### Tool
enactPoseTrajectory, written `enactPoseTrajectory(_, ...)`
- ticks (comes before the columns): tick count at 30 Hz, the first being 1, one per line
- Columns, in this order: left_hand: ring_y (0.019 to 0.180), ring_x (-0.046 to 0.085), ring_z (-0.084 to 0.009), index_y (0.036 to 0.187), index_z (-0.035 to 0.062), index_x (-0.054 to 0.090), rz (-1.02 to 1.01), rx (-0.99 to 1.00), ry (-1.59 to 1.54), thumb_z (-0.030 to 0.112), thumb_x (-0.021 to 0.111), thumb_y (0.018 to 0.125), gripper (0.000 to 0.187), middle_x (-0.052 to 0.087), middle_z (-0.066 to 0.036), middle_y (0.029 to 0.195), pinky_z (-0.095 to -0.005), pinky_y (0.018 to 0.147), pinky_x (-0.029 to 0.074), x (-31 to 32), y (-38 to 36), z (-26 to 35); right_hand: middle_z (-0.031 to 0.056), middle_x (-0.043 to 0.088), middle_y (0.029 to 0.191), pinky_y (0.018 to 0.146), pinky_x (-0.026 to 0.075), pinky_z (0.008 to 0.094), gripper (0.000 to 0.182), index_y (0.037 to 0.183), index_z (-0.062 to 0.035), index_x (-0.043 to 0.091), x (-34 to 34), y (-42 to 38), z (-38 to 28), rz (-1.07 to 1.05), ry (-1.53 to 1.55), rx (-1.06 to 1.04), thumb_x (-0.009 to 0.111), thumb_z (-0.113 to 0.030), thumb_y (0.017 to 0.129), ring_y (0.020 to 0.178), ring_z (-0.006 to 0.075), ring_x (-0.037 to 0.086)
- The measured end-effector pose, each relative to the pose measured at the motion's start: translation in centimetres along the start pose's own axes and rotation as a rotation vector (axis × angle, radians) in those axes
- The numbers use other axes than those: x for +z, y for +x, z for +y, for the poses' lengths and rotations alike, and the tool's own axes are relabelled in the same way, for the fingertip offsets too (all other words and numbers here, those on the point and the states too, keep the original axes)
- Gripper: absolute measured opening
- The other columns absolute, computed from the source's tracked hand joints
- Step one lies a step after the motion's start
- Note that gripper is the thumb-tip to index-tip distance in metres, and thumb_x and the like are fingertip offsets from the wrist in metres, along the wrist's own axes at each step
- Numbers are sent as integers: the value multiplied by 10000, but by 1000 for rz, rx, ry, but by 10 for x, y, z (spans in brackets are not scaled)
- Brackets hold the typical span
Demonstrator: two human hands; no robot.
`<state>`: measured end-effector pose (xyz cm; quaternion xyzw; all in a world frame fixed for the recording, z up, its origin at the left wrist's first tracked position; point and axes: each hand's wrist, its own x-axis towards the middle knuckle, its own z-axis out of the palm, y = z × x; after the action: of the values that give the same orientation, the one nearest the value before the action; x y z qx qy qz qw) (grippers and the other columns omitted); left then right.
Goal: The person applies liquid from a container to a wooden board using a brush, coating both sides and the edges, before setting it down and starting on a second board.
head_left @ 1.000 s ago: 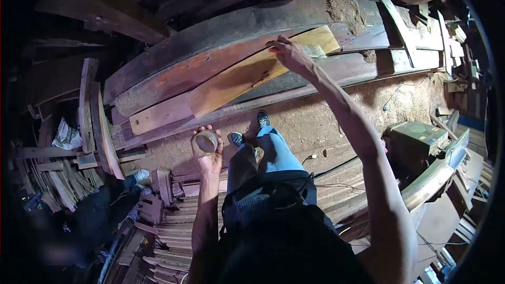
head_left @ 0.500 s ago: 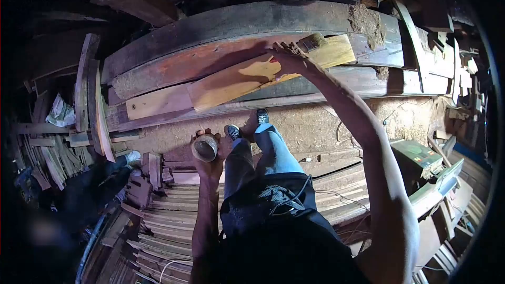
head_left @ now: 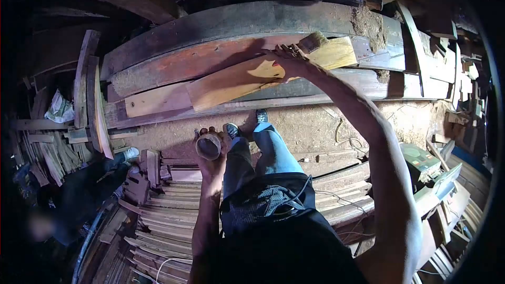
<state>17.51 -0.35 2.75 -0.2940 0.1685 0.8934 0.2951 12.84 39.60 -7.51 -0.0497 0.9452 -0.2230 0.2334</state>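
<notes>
My right hand (head_left: 290,62) is closed round what looks like a wide, flat brush (head_left: 312,42), over the upper edge of a pale plank. Its brownish end sticks out past my fingers, and a bit of red shows at my fingers. The plank (head_left: 226,87) has a glossy orange-yellow stretch; a paler board section (head_left: 158,101) lies at its left end. Lower down, in front of my legs, my left hand (head_left: 213,162) holds a small round cup (head_left: 208,147) from beneath, its mouth facing up. What the cup contains is not clear.
Under the plank is a bench of long dark boards (head_left: 221,21), with sawdust (head_left: 368,23) at the right. Stacked slats (head_left: 173,205) lie beside my legs. A green box-shaped machine (head_left: 420,160) stands at right. Another person (head_left: 89,189) is at the left edge.
The cup in my left hand has shifted slightly right and tilted a little. My right hand stays almost in place with the brush. The person at the left has moved slightly.
</notes>
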Motion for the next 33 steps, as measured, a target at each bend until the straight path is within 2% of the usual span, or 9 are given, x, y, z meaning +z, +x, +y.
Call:
enactPoseTrajectory(5,1018,643,-343,1122,87,642,11,5,-28,359,537,993,319,659,-122,1122,-428,711,634,-1,-2,0,217,326,1516,1156,224,560,1273,1536,-157,147,-25,-10,-22,-80,-207,92,928,-293,540,1427,426,249)
enactPoseTrajectory(8,1021,648,-351,1132,92,643,27,22,-36,357,540,990,318,665,-127,1128,-434,698,641,-6,-4,2,226,417,1443,1112,306,515,1119,1470,-103,319,-26,1,-13,-55,-266,119,918,-336,555,1376,421,332)
enactPoseTrajectory(10,1023,654,-353,1136,97,646,44,35,-21,353,544,987,313,669,-128,1141,-433,710,642,-12,-5,4,230,464,1387,1034,377,486,898,1327,-73,511,-24,18,6,-221,-111,74,907,-347,569,1307,412,406)
enactPoseTrajectory(11,1024,657,-354,1137,98,648,50,37,-12,351,546,986,311,670,-128,1146,-431,717,641,-15,-4,5,199,582,1234,919,451,468,639,1136,-51,646,-38,8,-3,-48,-131,-2,883,-332,613,1149,367,544)
enactPoseTrajectory(15,1014,668,-352,1141,100,655,-5,45,70,348,552,983,311,677,-126,1155,-402,728,642,-20,-6,7,154,689,890,788,512,432,386,947,-24,689,-63,21,-1,-114,-138,-35,811,-306,714,881,324,657)
enactPoseTrajectory(21,1012,668,-345,1109,90,658,21,85,34,344,551,987,301,687,-118,1120,-405,760,629,-12,-8,0,145,675,879,784,502,410,366,934,-19,675,-69,12,3,-246,-9,-99,794,-302,736,876,320,641)
enactPoseTrajectory(22,1017,661,-345,1110,87,652,-5,64,32,344,544,991,303,679,-117,1126,-408,754,628,-13,-7,0,137,655,885,781,496,420,351,942,-28,647,-70,-3,2,-113,-31,-250,797,-280,750,876,313,632)
enactPoseTrajectory(30,1054,621,-318,1095,80,619,-96,8,32,356,496,1012,314,640,-104,1122,-367,662,636,7,-14,-8,95,653,928,730,522,415,254,945,-51,622,-96,-68,-35,150,96,-167,748,-144,745,869,306,658)
enactPoseTrajectory(33,1050,615,-309,1100,82,610,-113,7,70,356,505,1007,308,633,-97,1111,-339,662,630,4,-11,-10,60,608,933,696,520,405,250,901,-72,571,-94,-70,-35,379,-139,-223,750,-104,731,861,272,644)
